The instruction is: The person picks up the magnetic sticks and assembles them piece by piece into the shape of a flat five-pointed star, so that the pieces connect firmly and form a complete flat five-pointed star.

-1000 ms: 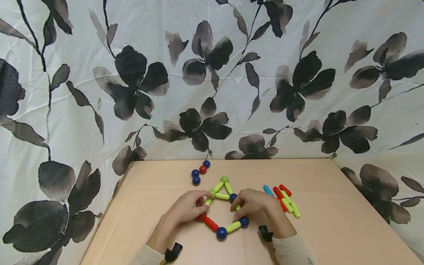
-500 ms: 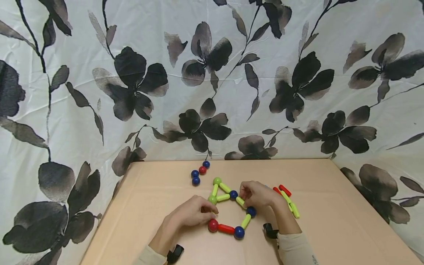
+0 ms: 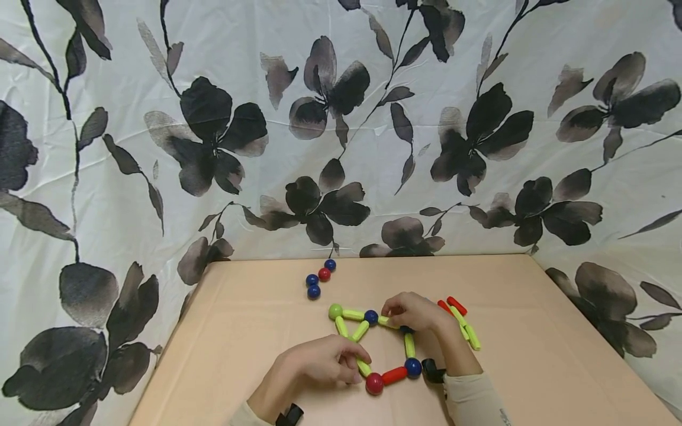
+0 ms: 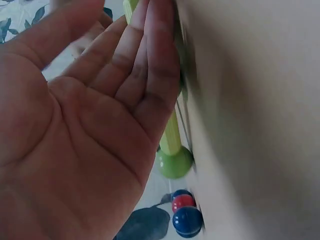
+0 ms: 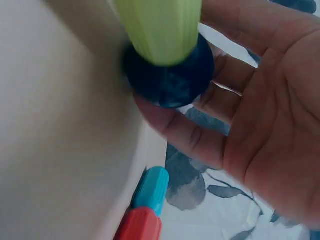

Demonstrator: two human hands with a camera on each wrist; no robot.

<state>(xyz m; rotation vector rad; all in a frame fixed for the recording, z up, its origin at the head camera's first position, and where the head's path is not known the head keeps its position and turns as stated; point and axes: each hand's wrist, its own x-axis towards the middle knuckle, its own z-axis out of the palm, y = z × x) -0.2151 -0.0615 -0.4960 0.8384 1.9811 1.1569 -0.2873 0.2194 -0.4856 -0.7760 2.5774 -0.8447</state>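
Ball-and-rod frame (image 3: pixel 360 331) | left hand (image 3: pixel 327 361) pinches its near-left rod (image 3: pixel 364 368) | right hand (image 3: pixel 412 310) pinches its far-right rod (image 3: pixel 388 322) | opposed holds probably steady it

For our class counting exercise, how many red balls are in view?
2: one red ball among loose blue balls at the back; another red ball joined to a red rod near the left hand. Others may be hidden.

The balls (image 3: pixel 375 384) look glossy and smooth, the rods (image 5: pixel 157 35) ribbed plastic, the backdrop (image 3: pixel 229 41) creased cloth
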